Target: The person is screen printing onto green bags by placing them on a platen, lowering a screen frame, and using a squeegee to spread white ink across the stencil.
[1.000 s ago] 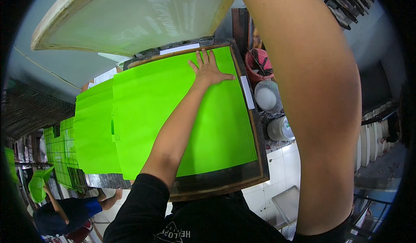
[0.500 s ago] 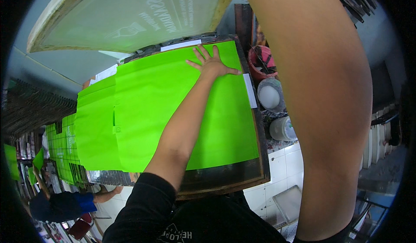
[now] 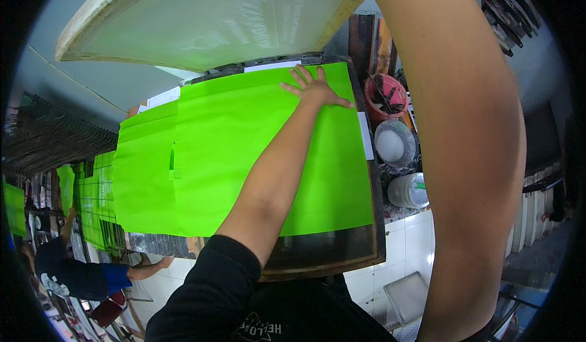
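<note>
My left hand (image 3: 314, 89) lies flat with fingers spread on a bright green fabric sheet (image 3: 232, 165), near its far right corner. The sheet covers most of a dark, wood-edged board (image 3: 323, 250) and extends left past it, with a small slit in its left part. A screen-printing frame (image 3: 101, 6) with pale mesh and faint lettering stands tilted up beyond the far edge of the board. My right forearm (image 3: 467, 128) reaches up along the right side and out through the top edge. The right hand is out of view, so what it holds is hidden.
White strips (image 3: 365, 136) lie along the board's edges. To the right stand a pink bucket (image 3: 386, 81) with tools, a bowl with white contents (image 3: 394, 144) and a whitish tub (image 3: 406, 190). At left, a co-worker (image 3: 76, 272) works beside a rack of green sheets (image 3: 97, 201).
The screen frame has tilted slightly higher. My left hand stays at the same spot on the sheet. The co-worker's raised arm and green piece have moved, and the whole view has shifted a little.
</note>
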Action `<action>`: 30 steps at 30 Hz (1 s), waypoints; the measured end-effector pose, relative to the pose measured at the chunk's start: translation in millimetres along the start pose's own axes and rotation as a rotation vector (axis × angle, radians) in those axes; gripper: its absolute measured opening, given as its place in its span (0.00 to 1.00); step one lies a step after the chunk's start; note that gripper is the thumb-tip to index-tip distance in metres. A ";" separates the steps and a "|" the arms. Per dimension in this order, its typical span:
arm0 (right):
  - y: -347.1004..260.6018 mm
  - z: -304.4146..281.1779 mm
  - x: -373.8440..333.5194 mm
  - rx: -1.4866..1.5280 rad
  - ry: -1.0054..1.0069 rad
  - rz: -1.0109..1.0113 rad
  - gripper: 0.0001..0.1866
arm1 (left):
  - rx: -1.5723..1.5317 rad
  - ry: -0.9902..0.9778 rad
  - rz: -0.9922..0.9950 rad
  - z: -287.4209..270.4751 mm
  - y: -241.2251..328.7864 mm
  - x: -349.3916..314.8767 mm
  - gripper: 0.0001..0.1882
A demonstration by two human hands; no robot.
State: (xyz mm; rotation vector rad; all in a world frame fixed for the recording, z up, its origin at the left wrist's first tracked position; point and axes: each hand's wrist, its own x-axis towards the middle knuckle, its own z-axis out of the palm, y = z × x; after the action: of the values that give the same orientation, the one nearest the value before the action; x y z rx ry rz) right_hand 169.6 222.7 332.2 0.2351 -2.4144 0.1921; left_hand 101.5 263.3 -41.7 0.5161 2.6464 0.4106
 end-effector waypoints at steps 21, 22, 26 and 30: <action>-82.6 138.0 -344.2 0.171 -0.313 -0.070 0.17 | -1.424 -0.079 -0.095 71.9 -212.9 -379.5 0.17; -84.5 142.0 -343.2 0.124 -0.318 -0.100 0.18 | -1.430 -0.083 -0.119 72.1 -212.9 -379.6 0.18; -65.8 134.1 -318.2 0.292 -0.454 0.008 0.19 | -1.441 -0.095 -0.168 60.4 -207.1 -379.8 0.19; -75.8 122.7 -322.7 0.308 -0.571 -0.050 0.18 | -1.461 -0.063 -0.184 67.3 -209.9 -379.4 0.18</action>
State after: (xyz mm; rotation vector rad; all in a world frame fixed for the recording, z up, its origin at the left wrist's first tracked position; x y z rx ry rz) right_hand 348.5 162.2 33.5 0.5520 -2.9309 0.5373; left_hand 391.7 -65.8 -47.6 -0.1986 1.6193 1.8947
